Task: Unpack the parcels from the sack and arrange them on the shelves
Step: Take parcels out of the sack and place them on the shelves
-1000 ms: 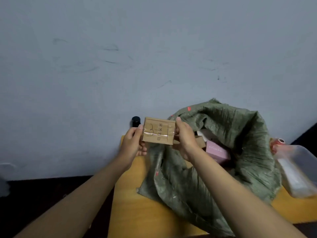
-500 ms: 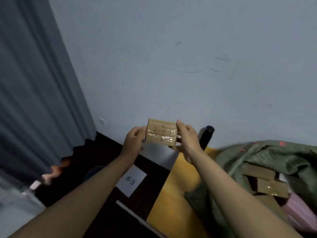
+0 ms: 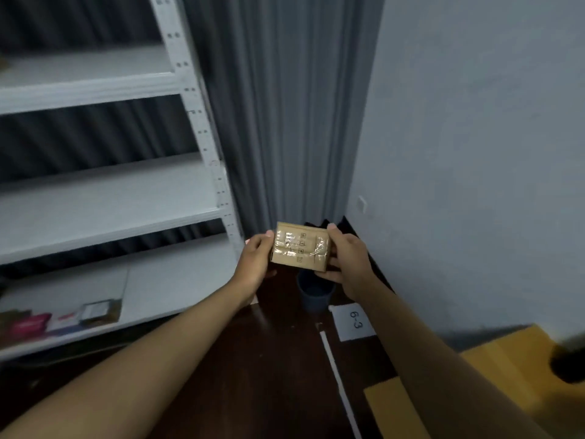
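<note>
I see the white metal shelving unit point(image 3: 104, 198) filling the left half of the frame, w/ a grey curtain point(image 3: 278, 106) behind it at top centre and a pale wall point(image 3: 474, 137) on the right. Dark floor point(image 3: 253, 375) runs across the bottom; a yellow table corner point(image 3: 493, 369) sits at lower right. On the lowest shelf, lower left of frame, lie a few parcels: a small brown box w/ white label point(image 3: 99, 310) and a pink one point(image 3: 28, 324), blurred. A dark blue bin point(image 3: 315, 294) stands on the floor at centre, a paper sign marked "6-3" point(image 3: 354, 323) just right of it. Centre frame, the cardboard parcel point(image 3: 300, 247), taped, is held up between both hands: left hand point(image 3: 254, 258) grips its left edge, right hand point(image 3: 346, 261) grips its right edge, fingers curled round it.
</note>
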